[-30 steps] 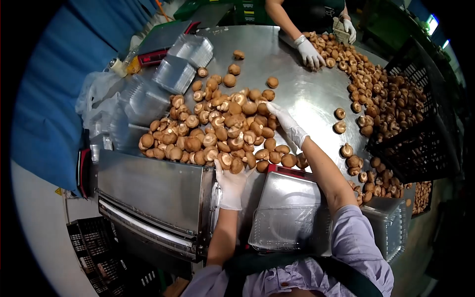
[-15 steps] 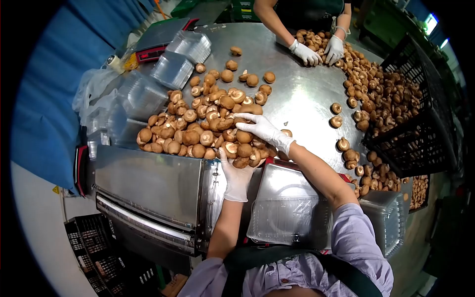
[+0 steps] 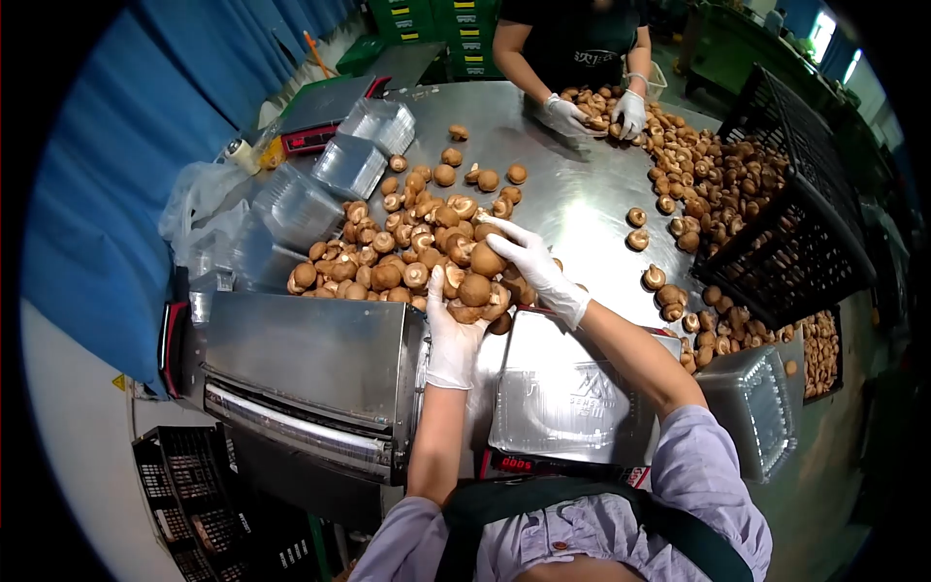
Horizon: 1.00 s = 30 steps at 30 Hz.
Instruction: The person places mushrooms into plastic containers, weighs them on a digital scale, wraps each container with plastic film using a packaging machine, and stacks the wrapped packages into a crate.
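Both my hands wear white gloves and grip a clump of shiitake mushrooms [image 3: 473, 289] between them, at the near edge of a large pile [image 3: 373, 254]. My left hand [image 3: 452, 339] cups the clump from below and the left, thumb up along its side. From the right, my right hand [image 3: 536, 260] curls its fingers over a big round cap. Just below the hands, a clear plastic tray [image 3: 562, 412] rests on a scale with a red lit display [image 3: 517, 464]. Part of the clump is hidden behind my fingers.
A steel box-shaped machine [image 3: 305, 349] stands at the near left. Stacked clear trays [image 3: 301, 204] line the pile's left side, with another stack [image 3: 747, 407] at the right. Across the metal table [image 3: 572, 189], a co-worker's gloved hands [image 3: 572, 116] handle mushrooms beside a tipped black crate [image 3: 800, 233].
My hands have closed around a clump of mushrooms and drawn it slightly up from the pile. The tray and scale below show more fully. The co-worker's hands have shifted among the mushrooms.
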{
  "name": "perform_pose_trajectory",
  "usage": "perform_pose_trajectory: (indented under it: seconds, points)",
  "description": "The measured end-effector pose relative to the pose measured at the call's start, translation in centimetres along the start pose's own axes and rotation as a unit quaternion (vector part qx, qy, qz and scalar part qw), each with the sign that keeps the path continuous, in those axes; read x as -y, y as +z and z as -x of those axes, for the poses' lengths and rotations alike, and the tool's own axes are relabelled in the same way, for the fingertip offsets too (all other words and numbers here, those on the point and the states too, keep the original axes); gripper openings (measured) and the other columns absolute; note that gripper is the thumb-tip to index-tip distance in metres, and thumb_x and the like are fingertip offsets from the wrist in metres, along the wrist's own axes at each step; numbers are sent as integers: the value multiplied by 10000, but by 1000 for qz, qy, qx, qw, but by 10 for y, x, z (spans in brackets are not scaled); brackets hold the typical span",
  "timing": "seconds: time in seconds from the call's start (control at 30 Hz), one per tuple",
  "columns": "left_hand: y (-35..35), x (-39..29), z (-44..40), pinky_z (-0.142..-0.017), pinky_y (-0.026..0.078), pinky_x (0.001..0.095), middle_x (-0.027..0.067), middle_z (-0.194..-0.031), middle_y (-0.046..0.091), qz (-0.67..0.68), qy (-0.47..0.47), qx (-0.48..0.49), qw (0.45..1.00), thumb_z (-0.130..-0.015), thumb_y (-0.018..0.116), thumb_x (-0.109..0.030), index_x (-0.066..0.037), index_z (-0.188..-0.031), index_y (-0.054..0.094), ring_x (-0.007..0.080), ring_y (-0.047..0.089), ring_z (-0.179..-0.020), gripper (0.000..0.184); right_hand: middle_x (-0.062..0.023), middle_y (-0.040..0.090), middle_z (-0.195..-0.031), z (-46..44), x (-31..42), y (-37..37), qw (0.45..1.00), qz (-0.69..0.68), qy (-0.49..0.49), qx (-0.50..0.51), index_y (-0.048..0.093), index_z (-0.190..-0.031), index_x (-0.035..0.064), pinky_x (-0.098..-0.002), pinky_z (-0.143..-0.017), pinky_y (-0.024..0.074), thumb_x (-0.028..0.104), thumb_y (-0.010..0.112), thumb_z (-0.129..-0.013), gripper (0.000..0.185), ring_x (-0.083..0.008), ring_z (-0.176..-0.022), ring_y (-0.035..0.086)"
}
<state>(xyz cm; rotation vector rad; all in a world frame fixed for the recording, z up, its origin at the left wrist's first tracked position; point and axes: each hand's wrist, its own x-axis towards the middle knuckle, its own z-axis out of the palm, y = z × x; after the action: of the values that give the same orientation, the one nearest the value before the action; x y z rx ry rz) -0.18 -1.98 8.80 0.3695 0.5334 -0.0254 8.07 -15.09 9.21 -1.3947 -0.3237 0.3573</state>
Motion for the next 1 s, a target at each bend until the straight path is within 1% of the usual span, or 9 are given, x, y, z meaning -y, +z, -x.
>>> perform_pose_trajectory:
  seconds: [0.13, 0.23, 0.47, 0.53, 0.6, 0.67, 0.77, 0.93, 1.0]
  points:
    - [9, 17, 36, -933, 495, 458, 142, -1251, 514, -43, -20, 78, 996, -837, 654, -390, -61, -1305, 409, 291, 542, -1137, 622, -121, 571, -1206, 54, 11, -9, 998, -27, -39, -41, 525, -1278, 39, -269, -916, 442, 241, 592, -889, 443, -171, -1068, 544]
    - [0, 36, 60, -848, 549, 390, 112, -1205, 543, -101, -43, 123, 986, -882, 612, -332, -53, -1286, 427, 245, 597, -1041, 525, -121, 562, -1191, 112, 21, -11, 989, -107, -16, -101, 494, -1299, 31, -283, -911, 452, 192, 574, -891, 445, -184, -1061, 547]
    - [-9, 69, 112, -955, 442, 309, 146, -1262, 492, -337, -14, 186, 923, -853, 661, -217, 9, -1293, 473, 216, 523, -1138, 529, -134, 556, -1205, 222, 12, -8, 972, -89, -33, -216, 486, -1290, -3, -303, -937, 447, 174, 593, -877, 462, -190, -1103, 529]
    - [-20, 75, 112, -989, 408, 338, 208, -1340, 415, -582, 198, 209, 761, -789, 723, -239, -9, -1269, 513, 267, 473, -1198, 573, -140, 566, -1205, 238, 5, -12, 970, -47, -33, -235, 511, -1274, 21, -313, -938, 450, 201, 647, -837, 491, -214, -1092, 551]
    - [-26, 76, 119, -1010, 377, 390, 250, -1392, 354, -731, 281, 228, 579, -667, 787, -280, -42, -1237, 552, 363, 434, -1228, 661, -159, 574, -1191, 249, -7, -24, 891, 384, -104, -221, 550, -1236, 55, -328, -932, 456, 232, 700, -782, 510, -268, -1081, 564]
    - [-27, 75, 129, -995, 399, 393, 218, -1368, 407, -823, 392, 211, 354, -648, 802, -252, -80, -1251, 554, 363, 462, -1205, 674, -175, 569, -1177, 259, 0, -25, 866, 435, -94, -228, 579, -1192, 76, -348, -927, 458, 252, 727, -743, 504, -314, -1085, 551]
    - [-40, 70, 125, -989, 403, 405, 201, -1352, 433, -785, 387, 241, 421, -619, 815, -257, -96, -1250, 559, 355, 469, -1191, 700, -177, 561, -1186, 264, -3, -29, 838, 468, -126, -250, 583, -1169, 64, -361, -933, 451, 248, 728, -745, 485, -315, -1109, 533]
    - [-49, 57, 124, -1003, 390, 401, 198, -1376, 410, -769, 381, 252, 448, -661, 799, -313, -95, -1273, 542, 339, 446, -1230, 698, -181, 558, -1197, 272, 6, -33, 831, 476, -124, -261, 583, -1175, 60, -382, -969, 420, 223, 722, -754, 472, -329, -1165, 492]
    - [-53, 56, 126, -1019, 372, 398, 201, -1400, 384, -673, 335, 274, 600, -729, 738, -442, -85, -1289, 526, 324, 418, -1265, 697, -177, 567, -1193, 276, 7, -35, 831, 471, -119, -272, 584, -1176, 56, -386, -980, 408, 220, 717, -762, 464, -325, -1167, 492]
